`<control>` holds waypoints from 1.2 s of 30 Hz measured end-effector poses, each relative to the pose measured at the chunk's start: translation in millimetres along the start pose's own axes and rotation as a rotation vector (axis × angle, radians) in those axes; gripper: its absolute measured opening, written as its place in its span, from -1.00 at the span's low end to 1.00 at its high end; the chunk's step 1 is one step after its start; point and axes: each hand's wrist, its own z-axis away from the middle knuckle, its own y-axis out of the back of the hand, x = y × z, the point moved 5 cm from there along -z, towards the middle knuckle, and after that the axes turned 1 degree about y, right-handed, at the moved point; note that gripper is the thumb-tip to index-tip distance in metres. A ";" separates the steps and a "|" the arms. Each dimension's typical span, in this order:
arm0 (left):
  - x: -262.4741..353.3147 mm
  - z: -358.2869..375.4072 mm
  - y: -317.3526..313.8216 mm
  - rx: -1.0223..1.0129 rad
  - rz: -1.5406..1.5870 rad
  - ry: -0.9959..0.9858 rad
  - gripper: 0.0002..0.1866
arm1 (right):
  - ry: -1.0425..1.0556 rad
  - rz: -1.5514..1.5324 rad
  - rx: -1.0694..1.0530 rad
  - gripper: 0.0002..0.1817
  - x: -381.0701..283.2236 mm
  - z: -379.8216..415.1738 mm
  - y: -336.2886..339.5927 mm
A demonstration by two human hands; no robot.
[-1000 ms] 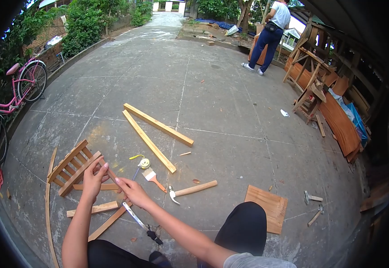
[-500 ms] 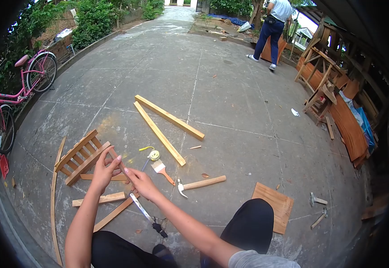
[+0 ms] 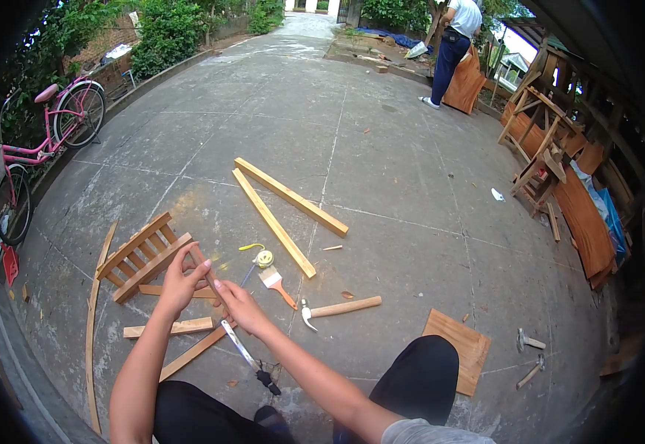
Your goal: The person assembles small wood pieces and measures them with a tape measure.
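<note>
Between both hands I hold a short, narrow wooden strip (image 3: 202, 265), tilted over the floor. My left hand (image 3: 178, 285) is closed on its upper part, with thumb and fingers pinching it. The fingers of my right hand (image 3: 239, 303) grip its lower end. Just beyond my left hand, a slatted wooden frame (image 3: 145, 268) rests on the concrete. A yellow tape measure (image 3: 264, 258) and a flat paintbrush (image 3: 278, 287) lie to the right of the hands. Below my right hand is a metal blade with a dark handle (image 3: 242, 348).
Two long wooden bars (image 3: 293, 200) lie ahead. A claw hammer (image 3: 344, 306) and a square board (image 3: 457, 349) are near my knee, two small hammers (image 3: 531, 342) farther right. A pink bicycle (image 3: 45, 148) stands left. Another person (image 3: 452, 59) handles a brown panel (image 3: 467, 85) at the back.
My hands keep hold of the strip, almost unmoved. The whole scene has shifted slightly right in view. The other person has stepped, and more of the brown panel shows beside them.
</note>
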 end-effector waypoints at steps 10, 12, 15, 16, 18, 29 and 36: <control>3.3 -0.3 -1.1 0.023 -0.052 -0.039 -0.32 | 0.014 -0.004 -0.016 -0.46 3.4 -3.3 -0.2; 3.4 -0.1 -1.1 0.028 -0.045 -0.044 -0.32 | 0.003 -0.009 -0.005 -0.46 2.8 -2.5 -0.5; 2.7 -1.4 -1.0 0.046 -0.033 -0.084 -0.35 | -0.006 -0.003 -0.013 -0.45 -0.1 -1.9 -0.7; 3.1 -1.9 -1.3 0.047 -0.030 -0.098 -0.36 | -0.007 -0.002 -0.012 -0.44 -1.1 -1.9 -0.3; 3.9 -2.0 -1.5 0.050 -0.025 -0.125 -0.38 | -0.010 -0.001 -0.012 -0.43 -1.7 -2.0 -0.7; 4.7 -4.8 -2.1 0.057 -0.063 -0.151 -0.43 | -0.015 -0.037 -0.025 -0.42 0.7 -4.2 -1.4; 6.0 -4.1 -2.4 0.063 -0.085 -0.188 -0.45 | -0.022 -0.048 -0.034 -0.42 -2.0 -2.8 -2.5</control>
